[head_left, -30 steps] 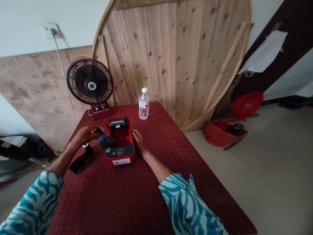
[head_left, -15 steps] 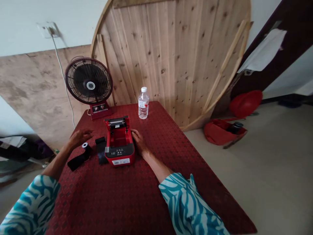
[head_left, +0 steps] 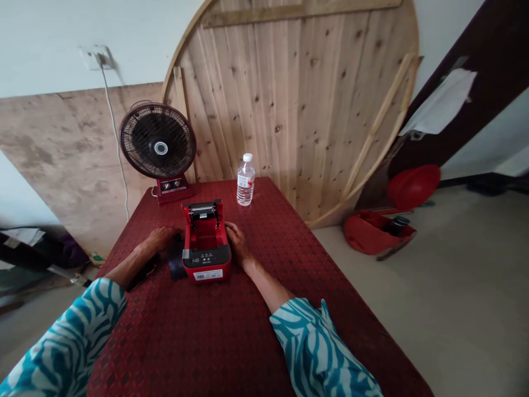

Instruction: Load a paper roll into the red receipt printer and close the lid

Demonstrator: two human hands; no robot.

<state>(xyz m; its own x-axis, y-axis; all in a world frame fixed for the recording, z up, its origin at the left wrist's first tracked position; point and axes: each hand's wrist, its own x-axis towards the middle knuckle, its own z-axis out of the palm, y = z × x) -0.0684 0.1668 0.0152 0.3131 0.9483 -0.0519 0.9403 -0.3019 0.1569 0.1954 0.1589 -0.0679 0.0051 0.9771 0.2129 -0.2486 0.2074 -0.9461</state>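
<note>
A small red and black label printer (head_left: 206, 259) stands on the table with its lid raised, showing a red hollow inside. My right hand (head_left: 237, 240) lies along its right wall, fingers bent around the far edge. Left of the printer, my left hand (head_left: 164, 239) is bent down, its fingertips closed at the end of a black ribbon roll (head_left: 178, 237); the fingers are partly hidden. A dark strip of ribbon (head_left: 177, 266) hangs from that roll over the tabletop beside the printer. Under my left wrist, a second black ribbon (head_left: 144, 270) is mostly covered by the arm.
Behind the printer stand a dark red fan (head_left: 161, 149) and a clear water bottle (head_left: 245, 182). A red patterned cloth covers the table (head_left: 231, 342). A large round wooden panel (head_left: 289, 110) leans on the wall. Red containers (head_left: 367, 234) sit on the floor at right.
My left hand laid the ribbon roll down left of the printer, drew away leftward, then came back to it. My right hand stays on the printer. The view has shifted slightly.
</note>
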